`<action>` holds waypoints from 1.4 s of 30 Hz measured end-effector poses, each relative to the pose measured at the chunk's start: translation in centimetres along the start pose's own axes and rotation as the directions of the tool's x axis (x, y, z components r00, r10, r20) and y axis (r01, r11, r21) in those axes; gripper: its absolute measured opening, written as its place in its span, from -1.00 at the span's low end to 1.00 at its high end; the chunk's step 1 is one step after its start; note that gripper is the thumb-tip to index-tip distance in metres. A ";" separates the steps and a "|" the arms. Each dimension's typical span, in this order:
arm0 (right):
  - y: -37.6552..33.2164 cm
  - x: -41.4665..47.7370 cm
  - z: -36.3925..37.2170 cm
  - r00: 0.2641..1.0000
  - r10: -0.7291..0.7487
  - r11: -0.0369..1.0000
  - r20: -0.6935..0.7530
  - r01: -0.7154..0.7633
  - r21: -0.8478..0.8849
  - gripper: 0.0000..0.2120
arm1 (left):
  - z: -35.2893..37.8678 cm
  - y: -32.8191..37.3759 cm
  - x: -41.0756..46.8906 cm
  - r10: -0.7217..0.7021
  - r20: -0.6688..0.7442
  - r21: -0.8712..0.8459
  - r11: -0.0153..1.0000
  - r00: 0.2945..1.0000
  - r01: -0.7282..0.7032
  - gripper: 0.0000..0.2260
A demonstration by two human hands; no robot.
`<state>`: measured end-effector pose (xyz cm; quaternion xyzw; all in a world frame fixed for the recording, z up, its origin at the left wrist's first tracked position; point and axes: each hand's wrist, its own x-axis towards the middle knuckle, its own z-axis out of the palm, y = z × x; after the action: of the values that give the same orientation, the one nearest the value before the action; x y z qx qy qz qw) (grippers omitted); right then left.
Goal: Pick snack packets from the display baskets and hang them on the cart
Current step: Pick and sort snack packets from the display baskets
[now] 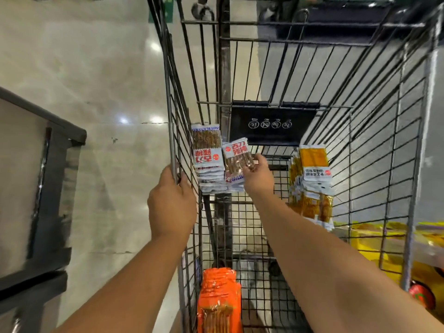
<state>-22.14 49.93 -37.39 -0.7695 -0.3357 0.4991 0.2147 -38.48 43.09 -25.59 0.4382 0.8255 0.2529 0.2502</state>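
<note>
I look down into a black wire shopping cart (355,131). My left hand (171,203) grips the top rail of its left side wall. My right hand (258,175) pinches a white snack packet with brown sticks (236,156) inside the cart, over a second small pile of white packets. A stack of the same white packets (207,159) sits against the left wall, just left of it. A stack of yellow packets (312,183) lies at the right. Orange packets (219,299) stand at the near end of the cart.
A dark grey display unit (45,188) stands at the left across a strip of shiny tiled floor (115,92). Yellow and orange goods (384,243) show through the cart's right wall. A black warning flap (272,123) hangs at the cart's far end.
</note>
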 end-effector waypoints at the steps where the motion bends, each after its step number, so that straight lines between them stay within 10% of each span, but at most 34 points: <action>1: 0.0 0.2 0.2 1.000 -0.001 0.999 -0.022 0.000 -0.037 -0.56 | 0.0 0.0 0.0 -0.002 0.002 0.001 1.000 1.000 0.002 -0.71; 12: 0.8 -0.7 2.1 0.967 0.239 0.936 -0.088 -0.206 0.284 -0.56 | 0.1 -0.1 0.1 -0.032 0.016 -0.013 0.999 0.999 0.032 -0.76; 16: 0.2 -2.8 2.1 0.752 0.619 0.367 0.227 -0.532 0.763 -0.47 | 0.2 -0.2 0.1 -0.030 0.011 -0.014 0.999 0.999 0.030 -0.75; 20: -0.5 -1.4 1.3 0.812 0.297 0.013 0.503 -0.530 0.848 -0.19 | 0.2 -0.4 0.1 -0.033 0.018 -0.015 0.999 0.999 0.033 -0.75; 36: 9.6 -9.7 -3.7 0.819 0.494 0.704 0.293 -0.574 0.418 -0.55 | 0.2 -0.2 0.1 -0.006 0.024 -0.005 1.000 1.000 0.006 -0.77; 42: 7.6 -16.8 -5.9 0.943 0.271 0.806 0.191 -0.331 0.490 -0.84 | -0.9 0.5 0.0 -0.015 0.101 0.012 1.000 0.995 0.014 -0.75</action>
<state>-19.14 32.48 -29.53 -0.6981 -0.0747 0.6404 0.3115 -38.75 43.18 -24.62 0.4459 0.8163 0.2242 0.2908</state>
